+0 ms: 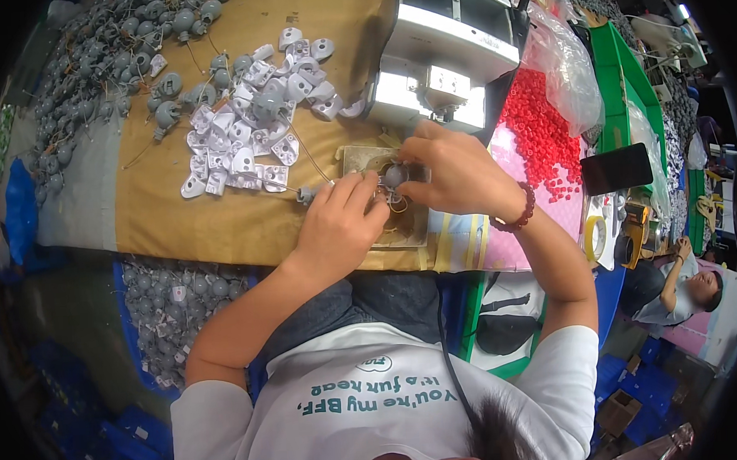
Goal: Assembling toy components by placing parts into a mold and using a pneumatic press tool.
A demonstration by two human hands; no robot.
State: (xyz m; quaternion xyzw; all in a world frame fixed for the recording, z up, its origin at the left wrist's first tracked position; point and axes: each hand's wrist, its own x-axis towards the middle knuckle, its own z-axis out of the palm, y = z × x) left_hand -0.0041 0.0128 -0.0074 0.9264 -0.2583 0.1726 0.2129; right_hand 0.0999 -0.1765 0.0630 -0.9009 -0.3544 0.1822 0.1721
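Note:
A small grey round part (395,176) with thin wire sits over a square tan plate (418,227) at the table's front edge. My left hand (343,223) closes its fingertips at the left side of this part. From the right, my right hand (457,171) pinches it with thumb and forefinger; the fingers partly hide the grip. A second grey piece on a wire (306,195) lies beside my left fingers. White plastic caps (239,145) are heaped to the left, with several grey round parts (199,93) trailing wires behind them.
A white bench machine (442,39) stands just beyond my hands. Small red pieces (538,125) spread at right, near a dark phone (617,169) and a green bin (618,71). Below the table's left is a blue crate of grey parts (173,311). Another person (680,284) sits far right.

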